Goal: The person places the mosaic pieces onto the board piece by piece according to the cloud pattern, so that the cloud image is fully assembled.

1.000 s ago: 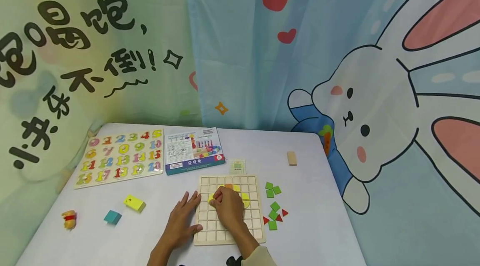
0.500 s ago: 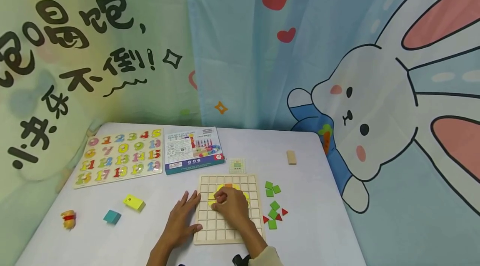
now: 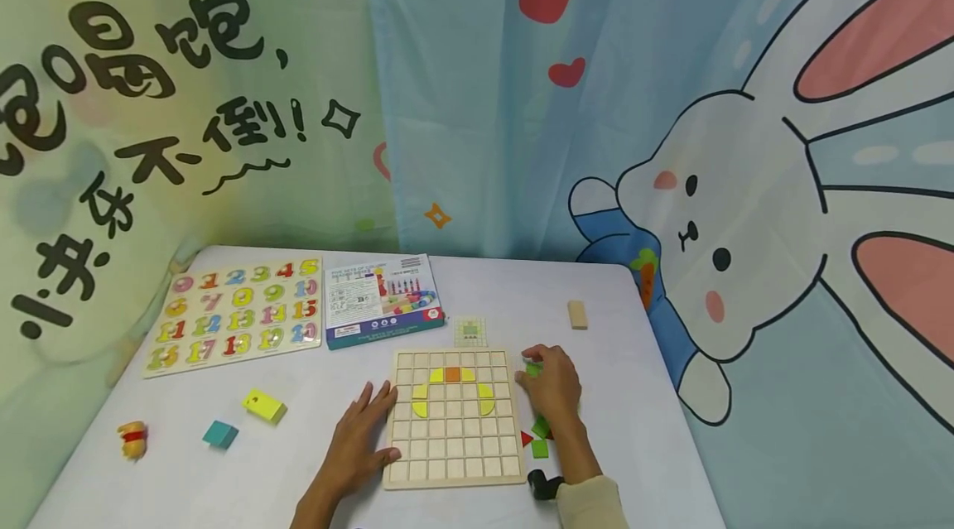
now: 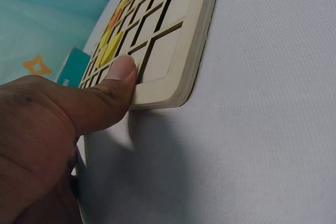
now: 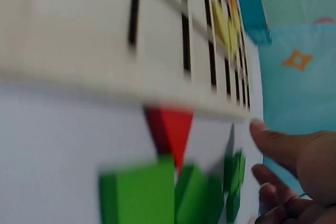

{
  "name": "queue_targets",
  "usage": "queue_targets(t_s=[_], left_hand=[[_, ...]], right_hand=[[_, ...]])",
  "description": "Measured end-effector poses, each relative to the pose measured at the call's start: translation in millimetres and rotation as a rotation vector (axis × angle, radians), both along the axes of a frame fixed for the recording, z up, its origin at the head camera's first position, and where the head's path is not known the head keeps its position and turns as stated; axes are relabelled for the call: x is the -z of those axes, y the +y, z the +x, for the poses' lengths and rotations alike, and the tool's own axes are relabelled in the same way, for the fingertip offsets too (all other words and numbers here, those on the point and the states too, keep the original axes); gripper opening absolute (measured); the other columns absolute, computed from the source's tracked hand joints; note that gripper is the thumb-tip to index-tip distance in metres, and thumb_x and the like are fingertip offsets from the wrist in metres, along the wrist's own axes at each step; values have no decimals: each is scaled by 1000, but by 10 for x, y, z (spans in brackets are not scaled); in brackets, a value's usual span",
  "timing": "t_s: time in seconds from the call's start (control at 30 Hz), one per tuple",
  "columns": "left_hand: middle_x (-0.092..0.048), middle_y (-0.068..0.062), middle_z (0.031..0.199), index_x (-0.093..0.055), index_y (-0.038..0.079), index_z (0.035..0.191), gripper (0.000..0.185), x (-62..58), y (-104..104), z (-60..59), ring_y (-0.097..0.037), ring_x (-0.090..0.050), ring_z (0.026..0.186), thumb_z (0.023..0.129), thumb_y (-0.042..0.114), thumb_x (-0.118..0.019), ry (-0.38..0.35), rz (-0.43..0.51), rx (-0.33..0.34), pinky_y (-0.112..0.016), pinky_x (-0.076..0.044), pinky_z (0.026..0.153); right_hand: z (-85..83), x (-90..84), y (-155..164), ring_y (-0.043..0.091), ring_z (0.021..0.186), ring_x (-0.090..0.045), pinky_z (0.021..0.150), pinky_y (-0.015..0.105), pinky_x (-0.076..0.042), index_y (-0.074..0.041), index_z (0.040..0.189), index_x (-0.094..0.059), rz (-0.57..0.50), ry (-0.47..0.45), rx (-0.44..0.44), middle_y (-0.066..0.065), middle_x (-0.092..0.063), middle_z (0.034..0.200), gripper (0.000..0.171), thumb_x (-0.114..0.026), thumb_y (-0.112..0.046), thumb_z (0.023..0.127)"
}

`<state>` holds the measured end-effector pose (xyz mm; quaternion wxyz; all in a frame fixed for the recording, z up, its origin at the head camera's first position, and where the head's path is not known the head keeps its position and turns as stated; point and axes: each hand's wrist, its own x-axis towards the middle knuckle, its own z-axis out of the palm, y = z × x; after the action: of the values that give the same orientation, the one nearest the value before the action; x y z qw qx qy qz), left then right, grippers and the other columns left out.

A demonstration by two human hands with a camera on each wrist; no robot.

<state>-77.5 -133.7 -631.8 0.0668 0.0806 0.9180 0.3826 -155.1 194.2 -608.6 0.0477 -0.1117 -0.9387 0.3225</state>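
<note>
Resting flat at the lower middle of the frame, the left hand (image 3: 363,440) keeps the pale wooden grid board (image 3: 452,417) from sliding, while the right hand (image 3: 552,387), fingers loosely bent, reaches the small green square tiles (image 3: 533,368) just right of it.

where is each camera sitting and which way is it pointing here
Head: worn on the head, looking forward and down over the table at the grid board, with both forearms, the left hand and the right hand showing.
Left wrist: low beside the left hand, looking along the grid board's near edge; the thumb rests on its corner.
Right wrist: low on the table, looking past green tiles and a red triangle along the board's side; fingertips show.
Shared: all three show the grid board and its yellow pieces.
</note>
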Motion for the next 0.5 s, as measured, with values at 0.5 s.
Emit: queue_targets(t_s=[0.5], left_hand=[[-40, -10, 171, -49, 13, 159, 96, -7, -10, -6, -45, -23, 163, 75, 14, -94, -4, 7, 5, -69, -19, 131]], right_hand=[[-53, 1, 20, 18, 73, -59, 60, 30, -42, -15, 92, -73, -9, 20, 23, 0, -66, 81, 20, -91, -13, 83]])
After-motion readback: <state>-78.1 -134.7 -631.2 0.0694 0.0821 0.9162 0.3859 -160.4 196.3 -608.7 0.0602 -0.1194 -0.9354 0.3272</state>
